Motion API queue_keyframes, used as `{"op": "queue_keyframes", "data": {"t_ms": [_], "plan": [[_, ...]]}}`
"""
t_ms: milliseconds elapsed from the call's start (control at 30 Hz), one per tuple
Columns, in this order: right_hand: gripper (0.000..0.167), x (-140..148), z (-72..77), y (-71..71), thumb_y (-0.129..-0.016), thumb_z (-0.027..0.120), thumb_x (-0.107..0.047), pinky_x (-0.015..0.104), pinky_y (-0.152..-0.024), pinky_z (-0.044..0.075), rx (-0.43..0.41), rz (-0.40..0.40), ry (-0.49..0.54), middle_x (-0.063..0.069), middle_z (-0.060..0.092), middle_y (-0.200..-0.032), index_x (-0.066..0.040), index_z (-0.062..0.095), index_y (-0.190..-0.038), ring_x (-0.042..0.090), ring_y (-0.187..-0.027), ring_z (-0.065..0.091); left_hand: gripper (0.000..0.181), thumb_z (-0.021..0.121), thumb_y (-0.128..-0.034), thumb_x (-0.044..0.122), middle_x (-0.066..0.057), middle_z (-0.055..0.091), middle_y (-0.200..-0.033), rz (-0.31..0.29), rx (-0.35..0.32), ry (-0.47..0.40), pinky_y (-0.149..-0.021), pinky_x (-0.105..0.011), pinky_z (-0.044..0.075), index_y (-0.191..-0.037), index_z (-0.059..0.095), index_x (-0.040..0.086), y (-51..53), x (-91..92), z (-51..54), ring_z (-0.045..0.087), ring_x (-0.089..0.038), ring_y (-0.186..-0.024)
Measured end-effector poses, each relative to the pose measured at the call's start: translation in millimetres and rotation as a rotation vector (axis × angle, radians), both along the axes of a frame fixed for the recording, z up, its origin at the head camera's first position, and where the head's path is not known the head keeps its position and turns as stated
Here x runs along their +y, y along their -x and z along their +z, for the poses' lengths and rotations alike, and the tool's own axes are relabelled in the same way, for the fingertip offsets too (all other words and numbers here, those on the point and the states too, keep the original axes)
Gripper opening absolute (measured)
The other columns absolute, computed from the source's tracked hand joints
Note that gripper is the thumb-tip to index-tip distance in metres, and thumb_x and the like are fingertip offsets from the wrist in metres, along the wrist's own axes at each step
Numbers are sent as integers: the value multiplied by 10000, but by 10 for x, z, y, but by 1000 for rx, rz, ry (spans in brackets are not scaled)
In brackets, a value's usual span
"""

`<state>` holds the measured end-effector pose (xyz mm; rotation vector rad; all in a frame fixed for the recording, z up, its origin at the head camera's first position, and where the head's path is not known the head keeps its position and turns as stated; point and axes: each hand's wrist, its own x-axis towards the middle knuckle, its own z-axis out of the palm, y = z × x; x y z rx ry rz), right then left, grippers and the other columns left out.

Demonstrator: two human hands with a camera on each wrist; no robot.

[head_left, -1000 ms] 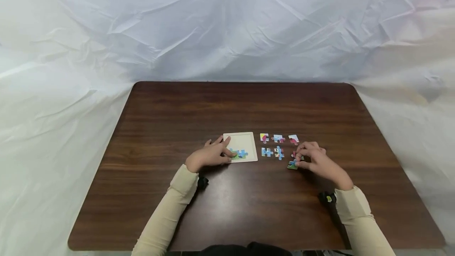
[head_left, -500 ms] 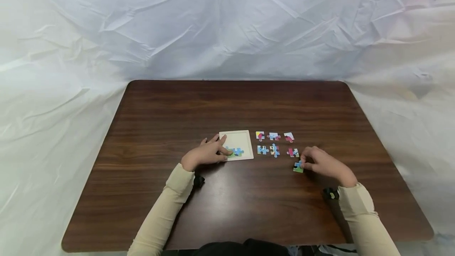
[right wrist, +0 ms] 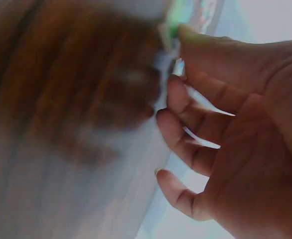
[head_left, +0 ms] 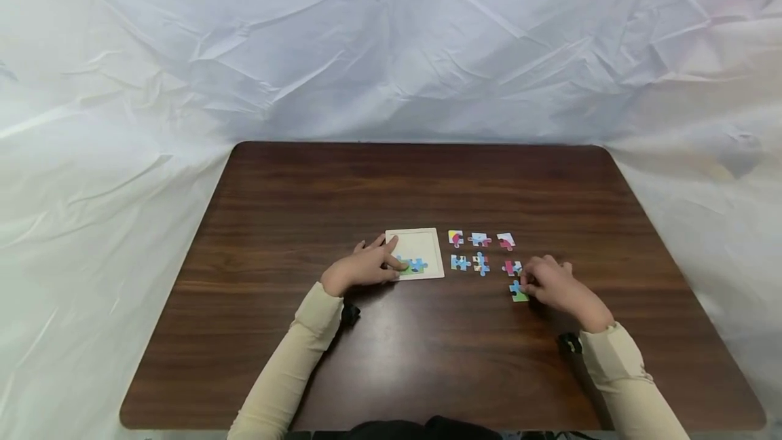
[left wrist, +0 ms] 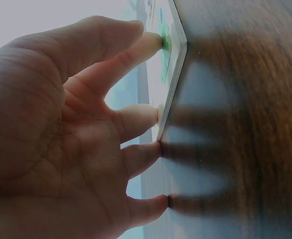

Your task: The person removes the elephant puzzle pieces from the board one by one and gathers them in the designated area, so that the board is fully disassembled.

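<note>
My left hand (head_left: 360, 270) rests with outstretched fingers on the left part of a pale square puzzle tray (head_left: 415, 241). The index fingertip presses joined blue-and-green jigsaw pieces (head_left: 417, 265) along the tray's near side. In the left wrist view, some fingertips touch the tray edge (left wrist: 173, 82) and the little finger touches the table. My right hand (head_left: 559, 288) pinches a blue-and-green jigsaw piece (head_left: 518, 292) by its right side, low over or on the table. Blurred in the right wrist view, that piece (right wrist: 175, 22) meets the thumb tip; the index fingertip is partly hidden.
Loose jigsaw pieces lie in two rows right of the tray, among them a yellow-and-pink one (head_left: 455, 238), a blue one (head_left: 460, 263) and a pink-and-blue one (head_left: 512, 268) near my right fingers. The brown wooden table (head_left: 379, 189) extends around them.
My right hand has drawn the blue-and-green jigsaw piece right and toward me, away from the pink-and-blue piece. The left hand has kept its place on the tray.
</note>
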<state>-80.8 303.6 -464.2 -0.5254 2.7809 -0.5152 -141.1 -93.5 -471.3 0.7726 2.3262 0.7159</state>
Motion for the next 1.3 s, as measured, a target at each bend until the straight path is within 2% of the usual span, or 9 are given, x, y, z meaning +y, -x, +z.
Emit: {"op": "queue_keyframes", "data": {"t_ms": [167,300,500,633,733,900,1033,1167,1300], "plan": [[240,33,-12,16,-930,746,-171,475,-707,264,2,-40,-6,-53,536,-824,-191,581,-756,248,-859,463,323,610,-1036,260,-105,115,-1678,0,13,14,-1180,-620,-32,-1338,690,176,13,15,9,-30,-316,-1541],[196,17,-3,32,-942,714,-131,474,-715,275,18,-74,32,-39,580,-849,-174,614,-780,260,-876,487,322,601,-1040,261,-101,122,-1677,2,11,3,-1184,-609,-31,-1335,691,170,1,11,12,-26,-311,-1543],[97,-136,-22,146,-943,723,-105,545,-757,297,125,-106,176,23,630,-885,-95,656,-873,311,-893,506,315,611,-1035,249,-106,129,-1675,6,14,-1,-1180,-623,-19,-1329,696,172,11,-25,11,-20,-326,-1541],[71,-314,-83,248,-954,717,-106,632,-856,312,145,-112,289,77,631,-944,-64,659,-950,347,-968,503,312,614,-1033,243,-114,134,-1673,4,17,3,-1176,-636,-9,-1325,699,171,28,-40,17,-13,-332,-1541],[93,-456,-152,324,-959,709,-90,622,-913,333,162,-113,377,108,640,-1018,-36,667,-1023,348,-1022,508,317,610,-1035,246,-112,129,-1674,6,14,8,-1179,-628,-11,-1335,691,178,35,-50,14,-18,-321,-1542],[164,-694,-227,416,-918,751,-59,528,-847,432,221,-82,482,133,661,-1049,0,675,-1051,342,-990,559,324,605,-1039,242,-113,126,-1676,1,13,9,-1182,-621,-14,-1345,683,171,24,-62,10,-23,-317,-1543],[183,-880,-243,466,-865,800,-44,513,-867,443,227,-39,531,123,677,-1056,-6,712,-1021,339,-1003,573,326,601,-1040,241,-113,124,-1677,2,12,10,-1181,-622,-19,-1347,682,163,17,-60,12,-26,-316,-1543],[182,-1061,-258,496,-822,843,-56,501,-898,447,213,53,519,81,674,-1062,-36,742,-972,308,-1048,554,331,597,-1043,242,-114,119,-1678,0,3,9,-1181,-620,-21,-1353,677,157,22,-45,24,-32,-316,-1543],[168,-1231,-287,524,-812,859,-99,529,-895,424,240,125,451,61,661,-1071,-79,763,-949,303,-1049,538,338,588,-1048,248,-116,121,-1678,-6,-1,17,-1182,-620,-13,-1363,668,157,42,-17,49,-31,-321,-1542]]}}
